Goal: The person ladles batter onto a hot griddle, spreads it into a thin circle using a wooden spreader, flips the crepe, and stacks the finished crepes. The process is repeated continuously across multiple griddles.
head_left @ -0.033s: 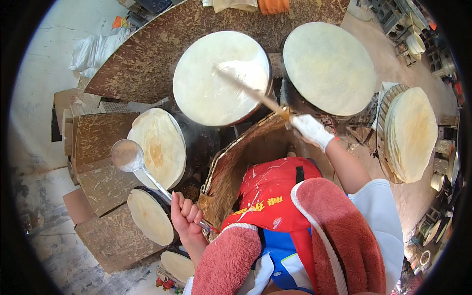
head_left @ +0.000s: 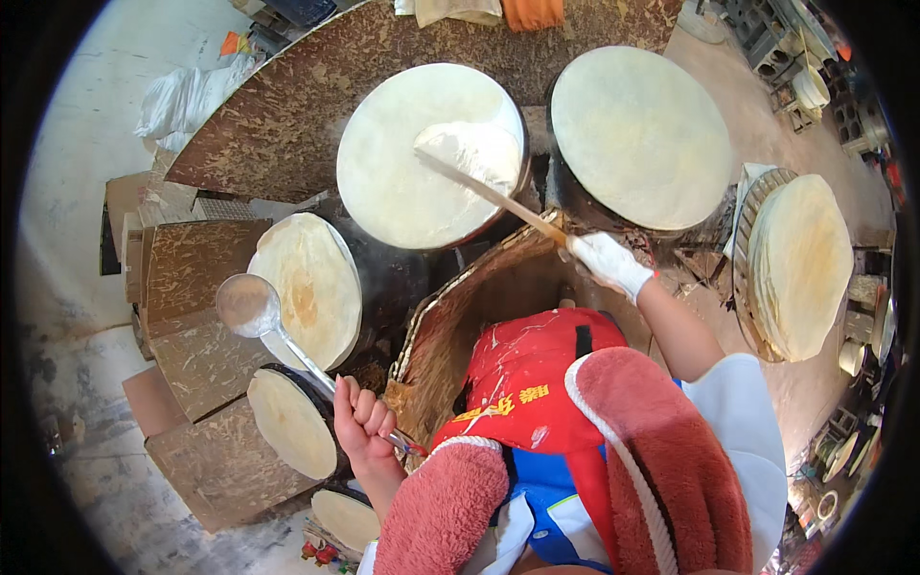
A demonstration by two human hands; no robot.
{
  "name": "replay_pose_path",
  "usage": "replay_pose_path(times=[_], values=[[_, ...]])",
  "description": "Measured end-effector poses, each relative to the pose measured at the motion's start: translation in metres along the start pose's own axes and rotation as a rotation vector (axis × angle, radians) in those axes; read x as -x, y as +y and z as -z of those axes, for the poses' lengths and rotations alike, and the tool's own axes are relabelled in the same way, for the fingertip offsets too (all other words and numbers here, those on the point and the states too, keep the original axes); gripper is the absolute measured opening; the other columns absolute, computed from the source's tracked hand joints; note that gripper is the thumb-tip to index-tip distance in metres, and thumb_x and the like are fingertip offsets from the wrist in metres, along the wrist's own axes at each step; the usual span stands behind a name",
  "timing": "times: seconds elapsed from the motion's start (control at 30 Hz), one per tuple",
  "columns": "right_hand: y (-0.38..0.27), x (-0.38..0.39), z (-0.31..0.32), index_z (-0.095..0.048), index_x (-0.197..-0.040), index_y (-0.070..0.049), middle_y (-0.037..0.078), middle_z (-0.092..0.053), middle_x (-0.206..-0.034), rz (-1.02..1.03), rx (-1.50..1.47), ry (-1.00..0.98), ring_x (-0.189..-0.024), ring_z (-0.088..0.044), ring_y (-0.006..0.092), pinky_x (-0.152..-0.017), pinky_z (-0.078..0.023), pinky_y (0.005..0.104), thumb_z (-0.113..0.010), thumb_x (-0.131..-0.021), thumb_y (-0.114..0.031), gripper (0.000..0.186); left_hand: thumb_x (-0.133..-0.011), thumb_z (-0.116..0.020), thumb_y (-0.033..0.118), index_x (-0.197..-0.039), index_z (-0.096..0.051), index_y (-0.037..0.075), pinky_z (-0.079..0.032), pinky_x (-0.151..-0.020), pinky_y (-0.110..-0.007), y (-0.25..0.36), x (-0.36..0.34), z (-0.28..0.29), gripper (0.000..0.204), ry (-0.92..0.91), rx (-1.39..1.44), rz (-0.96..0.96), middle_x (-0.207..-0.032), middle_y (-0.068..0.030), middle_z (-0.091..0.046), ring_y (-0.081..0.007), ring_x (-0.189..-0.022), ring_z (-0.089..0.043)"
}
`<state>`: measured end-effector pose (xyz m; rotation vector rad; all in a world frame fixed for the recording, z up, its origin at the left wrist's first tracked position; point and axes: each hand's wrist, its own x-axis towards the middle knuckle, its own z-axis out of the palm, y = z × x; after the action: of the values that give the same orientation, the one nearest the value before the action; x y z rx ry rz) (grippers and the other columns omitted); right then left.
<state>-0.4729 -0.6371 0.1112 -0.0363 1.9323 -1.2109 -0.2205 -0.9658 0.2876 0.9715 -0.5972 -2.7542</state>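
Observation:
My bare left hand [head_left: 362, 419] is wrapped round the handle of a metal ladle [head_left: 247, 305], its bowl held beside the left pancake. In a white glove, my right hand [head_left: 609, 262] grips the wooden handle of a long flat spatula [head_left: 491, 196]. The spatula's blade reaches over the middle round griddle [head_left: 479, 236], its tip at the edge of a thick white patch of batter [head_left: 477, 151]. Around that patch, a thin pale pancake [head_left: 388, 163] covers the griddle. Another pale pancake [head_left: 640, 134] covers the griddle at the right.
More round griddles with pancakes [head_left: 305, 278] stand at my left, next to scuffed brown boards [head_left: 216, 359]. A stack of finished round sheets [head_left: 803, 268] lies on a round basket at the right. A curved brown screen [head_left: 278, 120] rises behind the griddles. Blocks and clutter line the far right.
The spatula's tip has shifted slightly toward me along the left edge of the white batter patch. My left hand and the ladle have hardly moved.

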Motion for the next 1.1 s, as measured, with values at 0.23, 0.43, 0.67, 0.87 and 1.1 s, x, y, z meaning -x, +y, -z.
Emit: replay_pose_path(times=[0.23, 0.43, 0.67, 0.87, 1.1], values=[[-0.057, -0.079, 0.015, -0.066, -0.107, -0.006, 0.025, -0.063, -0.111, 0.121, 0.273, 0.305, -0.106, -0.058, 0.0438, -0.093, -0.045, 0.046, -0.035, -0.095, -0.053, 0.057, -0.106, -0.033, 0.036, -0.073, -0.035, 0.016, -0.022, -0.033, -0.026, -0.029, 0.009, -0.016, 0.039, 0.098, 0.048, -0.034, -0.048, 0.0067, -0.021, -0.0066, -0.036, -0.017], [-0.08, -0.119, -0.007, -0.066, -0.102, -0.003, 0.023, -0.065, -0.106, 0.287, 0.427, 0.45, -0.1, -0.06, 0.0411, -0.087, -0.049, 0.0447, -0.041, -0.098, -0.035, 0.041, -0.106, -0.032, 0.036, -0.071, -0.035, 0.017, -0.023, -0.033, -0.026, -0.022, 0.008, -0.019, 0.04, 0.142, -0.065, -0.062, -0.048, 0.0068, -0.022, -0.0069, -0.035, -0.017], [-0.009, -0.016, -0.034, -0.066, -0.1, -0.004, 0.021, -0.067, -0.101, 0.193, 0.123, 0.788, -0.095, -0.063, 0.0392, -0.084, -0.049, 0.0461, -0.041, -0.099, -0.035, 0.04, -0.105, -0.036, 0.035, -0.072, -0.037, 0.017, -0.023, -0.033, -0.025, 0.01, -0.037, 0.003, 0.037, 0.17, -0.147, 0.024, -0.049, 0.0066, -0.021, -0.0067, -0.035, -0.017], [-0.067, -0.033, -0.095, -0.064, -0.101, -0.006, 0.022, -0.065, -0.1, 0.17, 0.185, 0.439, -0.098, -0.061, 0.0416, -0.086, -0.048, 0.0483, -0.035, -0.099, -0.045, 0.049, -0.104, -0.039, 0.035, -0.072, -0.038, 0.016, -0.022, -0.034, -0.026, 0.024, -0.078, 0.008, 0.037, 0.053, -0.235, 0.193, -0.049, 0.0065, -0.021, -0.0066, -0.036, -0.018], [-0.061, -0.024, -0.082, -0.063, -0.106, -0.005, 0.022, -0.066, -0.102, 0.13, 0.428, 0.746, -0.095, -0.062, 0.0387, -0.084, -0.05, 0.046, -0.039, -0.099, -0.032, 0.037, -0.103, -0.04, 0.037, -0.067, -0.035, 0.017, -0.023, -0.033, -0.026, 0.038, -0.104, 0.012, 0.042, -0.074, -0.329, 0.317, -0.047, 0.0063, -0.021, -0.0073, -0.035, -0.018]])
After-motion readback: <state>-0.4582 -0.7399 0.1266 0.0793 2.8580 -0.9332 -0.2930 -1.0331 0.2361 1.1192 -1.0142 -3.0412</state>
